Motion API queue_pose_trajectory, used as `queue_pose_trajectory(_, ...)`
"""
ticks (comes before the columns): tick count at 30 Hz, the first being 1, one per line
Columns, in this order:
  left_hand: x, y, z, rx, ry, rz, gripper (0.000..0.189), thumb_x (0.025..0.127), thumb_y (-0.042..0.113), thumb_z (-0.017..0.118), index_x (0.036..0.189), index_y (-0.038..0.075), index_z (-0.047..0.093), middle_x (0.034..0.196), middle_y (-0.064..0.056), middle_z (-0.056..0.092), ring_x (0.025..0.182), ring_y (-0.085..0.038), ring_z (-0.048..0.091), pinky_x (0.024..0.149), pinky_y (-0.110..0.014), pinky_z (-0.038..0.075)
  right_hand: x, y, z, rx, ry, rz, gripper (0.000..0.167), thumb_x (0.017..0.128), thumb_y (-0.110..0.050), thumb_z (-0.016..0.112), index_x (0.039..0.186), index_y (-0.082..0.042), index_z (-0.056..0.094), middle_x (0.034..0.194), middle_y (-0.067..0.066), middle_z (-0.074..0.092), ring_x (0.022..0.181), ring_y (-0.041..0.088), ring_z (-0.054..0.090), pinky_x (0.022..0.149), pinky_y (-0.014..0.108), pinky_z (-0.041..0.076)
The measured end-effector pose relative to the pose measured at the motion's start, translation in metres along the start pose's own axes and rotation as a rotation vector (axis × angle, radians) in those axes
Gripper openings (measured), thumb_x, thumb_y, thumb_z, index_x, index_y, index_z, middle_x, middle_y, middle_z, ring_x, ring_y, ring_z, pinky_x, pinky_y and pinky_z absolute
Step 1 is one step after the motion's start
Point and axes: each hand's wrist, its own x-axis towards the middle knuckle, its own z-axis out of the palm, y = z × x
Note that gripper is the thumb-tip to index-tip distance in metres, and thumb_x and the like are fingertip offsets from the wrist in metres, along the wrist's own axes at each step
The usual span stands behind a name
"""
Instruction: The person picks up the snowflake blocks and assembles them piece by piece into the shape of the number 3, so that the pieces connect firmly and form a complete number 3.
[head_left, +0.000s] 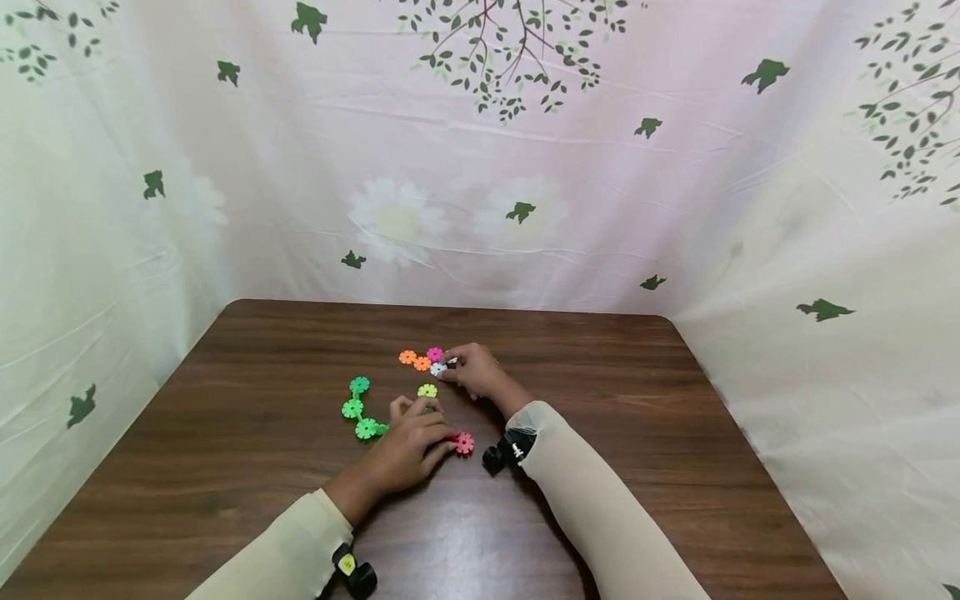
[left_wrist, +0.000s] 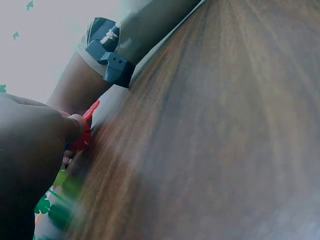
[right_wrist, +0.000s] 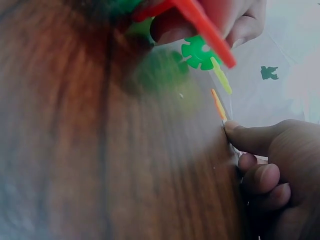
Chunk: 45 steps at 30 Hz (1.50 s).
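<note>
Slotted plastic flower discs lie on the brown table. My left hand (head_left: 411,442) holds a red disc (head_left: 464,443) between thumb and fingers; the left wrist view shows the thumb against this red disc (left_wrist: 80,140). Beside and partly under that hand run linked green discs (head_left: 352,408), curving up to the left. A yellow disc (head_left: 427,390) shows just beyond its fingertips. Farther back, my right hand (head_left: 476,371) pinches a whitish disc (head_left: 438,369) at its edge. Close to it are orange discs (head_left: 407,357) and a pink disc (head_left: 435,354); whether they are joined, I cannot tell.
The wooden table (head_left: 637,400) reaches back to a pale curtain (head_left: 465,167) printed with leaves and birds, which also hangs on both sides. Black wrist cameras sit on both sleeves, the right one (head_left: 510,450) close to the red disc.
</note>
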Motion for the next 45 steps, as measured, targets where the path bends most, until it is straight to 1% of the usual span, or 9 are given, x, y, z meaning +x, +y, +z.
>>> queue_pose_trajectory(5, 0.0, 0.001, 0.0, -0.022, -0.012, 0.0, 0.014, 0.099, 0.024, 0.082, 0.111, 0.018, 0.084, 0.107, 0.004, 0.079, 0.123, -0.025, 0.06, 0.101, -0.055, 0.03, 0.0, 0.003, -0.002, 0.031, -0.027, 0.01, 0.019, 0.1, -0.011, 0.081, 0.116, -0.004, 0.073, 0.063, -0.003, 0.054, 0.037, 0.009, 0.044, 0.04, 0.024, 0.04)
queue_pose_trajectory(9, 0.0, 0.003, -0.002, -0.039, -0.025, -0.008, 0.022, 0.097, 0.03, 0.085, 0.113, 0.016, 0.083, 0.107, 0.004, 0.078, 0.124, -0.024, 0.058, 0.101, -0.056, 0.03, -0.004, 0.006, -0.004, 0.083, -0.043, -0.004, 0.019, 0.098, -0.007, 0.081, 0.113, -0.004, 0.069, 0.069, -0.002, 0.054, 0.04, 0.009, 0.044, 0.042, 0.024, 0.041)
queue_pose_trajectory(15, 0.001, 0.004, -0.002, -0.014, -0.024, 0.013, 0.03, 0.094, 0.037, 0.088, 0.115, 0.016, 0.083, 0.107, 0.004, 0.078, 0.125, -0.026, 0.059, 0.101, -0.057, 0.031, -0.015, 0.01, -0.005, 0.125, -0.001, -0.034, 0.02, 0.095, -0.004, 0.084, 0.109, -0.007, 0.069, 0.09, 0.003, 0.058, 0.051, 0.011, 0.049, 0.046, 0.025, 0.046)
queue_pose_trajectory(18, 0.002, 0.005, -0.001, -0.012, -0.02, 0.021, 0.032, 0.093, 0.037, 0.088, 0.116, 0.016, 0.083, 0.106, 0.003, 0.078, 0.124, -0.027, 0.06, 0.101, -0.057, 0.031, -0.019, 0.012, -0.005, 0.15, 0.023, -0.039, 0.019, 0.094, -0.003, 0.084, 0.106, -0.007, 0.069, 0.095, 0.005, 0.063, 0.053, 0.012, 0.051, 0.047, 0.026, 0.048)
queue_pose_trajectory(22, 0.003, 0.006, 0.0, -0.004, -0.025, 0.009, 0.033, 0.093, 0.037, 0.088, 0.118, 0.016, 0.083, 0.107, 0.003, 0.078, 0.124, -0.025, 0.058, 0.102, -0.057, 0.031, -0.025, 0.013, -0.006, 0.195, 0.053, -0.068, 0.016, 0.095, -0.001, 0.082, 0.105, -0.004, 0.07, 0.091, 0.007, 0.067, 0.052, 0.013, 0.053, 0.048, 0.027, 0.049)
queue_pose_trajectory(27, 0.004, 0.008, 0.001, -0.015, -0.032, -0.028, 0.033, 0.092, 0.035, 0.089, 0.118, 0.015, 0.083, 0.11, 0.002, 0.079, 0.126, -0.025, 0.058, 0.103, -0.057, 0.031, -0.033, 0.017, -0.006, 0.242, 0.065, -0.105, 0.012, 0.098, -0.001, 0.079, 0.109, 0.0, 0.074, 0.091, 0.007, 0.068, 0.051, 0.012, 0.055, 0.05, 0.027, 0.051)
queue_pose_trajectory(34, 0.006, 0.015, 0.003, -0.059, -0.016, -0.033, 0.033, 0.089, 0.032, 0.092, 0.116, 0.014, 0.083, 0.109, 0.001, 0.08, 0.123, -0.027, 0.06, 0.101, -0.06, 0.032, -0.056, 0.022, -0.009, 0.309, 0.089, -0.067, 0.01, 0.099, -0.006, 0.079, 0.106, 0.001, 0.078, 0.092, 0.007, 0.074, 0.049, 0.011, 0.056, 0.049, 0.026, 0.051)
queue_pose_trajectory(41, 0.005, 0.015, 0.004, -0.066, -0.036, -0.085, 0.03, 0.091, 0.032, 0.091, 0.115, 0.015, 0.084, 0.11, 0.002, 0.08, 0.124, -0.024, 0.059, 0.104, -0.058, 0.031, -0.076, 0.022, -0.01, 0.323, 0.081, -0.055, 0.01, 0.1, -0.01, 0.079, 0.101, -0.001, 0.076, 0.085, 0.002, 0.073, 0.05, 0.009, 0.059, 0.047, 0.023, 0.047)
queue_pose_trajectory(45, 0.005, 0.015, 0.004, -0.077, -0.028, -0.102, 0.026, 0.092, 0.032, 0.089, 0.111, 0.015, 0.083, 0.11, 0.002, 0.081, 0.123, -0.024, 0.059, 0.104, -0.059, 0.031, -0.083, 0.02, -0.01, 0.339, 0.059, -0.053, 0.011, 0.101, -0.009, 0.078, 0.103, 0.002, 0.074, 0.083, 0.002, 0.071, 0.052, 0.009, 0.061, 0.048, 0.022, 0.046)
